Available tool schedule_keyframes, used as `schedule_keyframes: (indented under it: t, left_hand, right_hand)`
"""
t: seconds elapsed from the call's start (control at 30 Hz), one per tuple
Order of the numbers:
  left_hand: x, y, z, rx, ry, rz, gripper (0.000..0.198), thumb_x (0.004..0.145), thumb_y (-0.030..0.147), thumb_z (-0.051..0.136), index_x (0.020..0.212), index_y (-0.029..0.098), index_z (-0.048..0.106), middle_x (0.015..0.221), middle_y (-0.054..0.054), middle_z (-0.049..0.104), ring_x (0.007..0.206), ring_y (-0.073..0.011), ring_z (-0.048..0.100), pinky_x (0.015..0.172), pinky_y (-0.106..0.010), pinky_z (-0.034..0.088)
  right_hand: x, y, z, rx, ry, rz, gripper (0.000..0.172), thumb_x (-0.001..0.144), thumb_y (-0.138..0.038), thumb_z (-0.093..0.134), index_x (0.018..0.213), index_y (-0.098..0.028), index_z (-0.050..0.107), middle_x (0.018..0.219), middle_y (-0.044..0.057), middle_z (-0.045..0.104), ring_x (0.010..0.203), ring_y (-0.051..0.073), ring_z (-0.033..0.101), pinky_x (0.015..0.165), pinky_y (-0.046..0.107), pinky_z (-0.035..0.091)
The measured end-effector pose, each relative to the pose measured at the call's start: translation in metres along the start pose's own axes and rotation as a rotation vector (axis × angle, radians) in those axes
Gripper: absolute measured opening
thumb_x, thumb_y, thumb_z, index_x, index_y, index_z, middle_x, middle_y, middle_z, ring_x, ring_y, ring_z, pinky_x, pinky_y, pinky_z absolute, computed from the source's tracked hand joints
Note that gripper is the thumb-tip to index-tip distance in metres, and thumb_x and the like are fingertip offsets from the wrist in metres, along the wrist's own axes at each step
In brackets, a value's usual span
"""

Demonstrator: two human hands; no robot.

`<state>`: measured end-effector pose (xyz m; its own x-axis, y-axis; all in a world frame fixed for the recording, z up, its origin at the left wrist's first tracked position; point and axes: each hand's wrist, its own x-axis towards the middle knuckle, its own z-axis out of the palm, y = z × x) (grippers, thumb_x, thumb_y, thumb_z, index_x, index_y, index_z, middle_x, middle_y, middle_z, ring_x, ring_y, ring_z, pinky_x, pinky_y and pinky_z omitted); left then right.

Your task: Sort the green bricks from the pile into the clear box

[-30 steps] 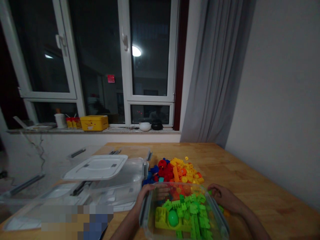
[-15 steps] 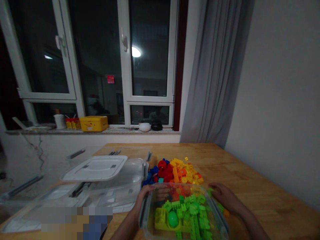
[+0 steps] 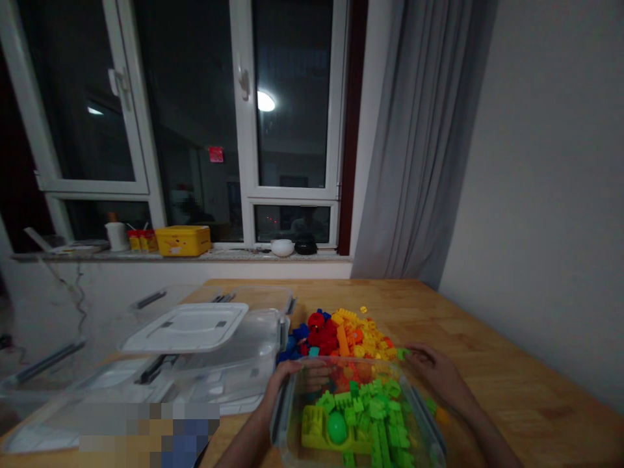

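Observation:
A clear plastic box (image 3: 287, 416) full of green toy bricks (image 3: 363, 419) stands at the near edge of the wooden table (image 3: 487, 364). My left hand (image 3: 287, 376) is curled over the box's far left corner and grips the rim. My right hand (image 3: 433, 370) rests just past the box's far right corner, fingers pinched on a small green brick (image 3: 402, 353). Behind the box lies a pile of red, orange, yellow and blue bricks (image 3: 341, 335).
Several empty clear boxes and lids (image 3: 195, 344) are stacked on the table's left side. The windowsill holds a yellow tin (image 3: 184, 239), a white cup (image 3: 117, 235) and small bowls (image 3: 283, 247). A grey curtain (image 3: 419, 143) and a wall close the right.
My right hand has moved up and away from the box's right side toward the brick pile, and a small green brick now shows at its fingertips. The left hand has stayed put.

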<state>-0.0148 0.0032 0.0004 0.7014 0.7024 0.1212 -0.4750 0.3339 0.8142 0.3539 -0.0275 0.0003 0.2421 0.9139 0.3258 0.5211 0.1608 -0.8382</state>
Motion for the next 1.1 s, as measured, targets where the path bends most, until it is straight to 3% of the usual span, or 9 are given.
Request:
schedule_keyframes:
  t: [0.23, 0.47, 0.6, 0.83, 1.1]
  left_hand:
    - [0.001, -0.004, -0.005, -0.044, -0.024, 0.007, 0.052, 0.078, 0.027, 0.043, 0.118, 0.0, 0.062, 0.117, -0.022, 0.067, 0.105, -0.0308, 0.065, 0.101, -0.043, 0.036]
    - [-0.002, -0.002, 0.004, -0.068, 0.045, 0.013, 0.05, 0.079, 0.027, 0.043, 0.115, 0.001, 0.064, 0.114, -0.021, 0.069, 0.102, -0.0303, 0.066, 0.101, -0.043, 0.036]
    - [-0.001, -0.002, 0.002, -0.074, 0.048, 0.011, 0.049, 0.079, 0.028, 0.043, 0.114, 0.001, 0.065, 0.113, -0.02, 0.07, 0.101, -0.0294, 0.066, 0.1, -0.041, 0.037]
    - [0.0, -0.002, 0.003, -0.084, 0.058, -0.002, 0.049, 0.076, 0.027, 0.045, 0.114, 0.002, 0.066, 0.111, -0.02, 0.071, 0.101, -0.0296, 0.067, 0.099, -0.041, 0.039]
    - [0.0, -0.001, 0.004, -0.078, 0.042, 0.001, 0.051, 0.077, 0.026, 0.043, 0.115, 0.0, 0.065, 0.112, -0.022, 0.069, 0.102, -0.0306, 0.066, 0.099, -0.042, 0.039]
  right_hand:
    - [0.001, -0.007, 0.009, 0.147, 0.076, 0.002, 0.044, 0.068, -0.054, 0.064, 0.092, -0.018, 0.069, 0.093, 0.01, 0.074, 0.088, 0.027, 0.068, 0.078, 0.035, 0.055]
    - [0.003, 0.008, 0.019, 0.056, 0.049, -0.051, 0.039, 0.072, -0.052, 0.063, 0.09, -0.018, 0.067, 0.077, 0.006, 0.07, 0.071, 0.022, 0.065, 0.068, 0.032, 0.054]
    - [0.003, 0.005, 0.019, 0.105, 0.054, -0.043, 0.038, 0.071, -0.052, 0.064, 0.088, -0.018, 0.067, 0.084, 0.007, 0.071, 0.08, 0.023, 0.065, 0.076, 0.033, 0.054]
    - [-0.005, -0.014, 0.016, 0.412, -0.049, 0.103, 0.046, 0.071, -0.054, 0.066, 0.103, -0.02, 0.065, 0.097, 0.006, 0.073, 0.09, 0.024, 0.066, 0.074, 0.03, 0.054]
    - [-0.019, -0.02, 0.02, 0.756, -0.241, 0.199, 0.031, 0.072, -0.039, 0.074, 0.098, -0.024, 0.068, 0.093, 0.002, 0.07, 0.08, 0.018, 0.065, 0.073, 0.027, 0.051]
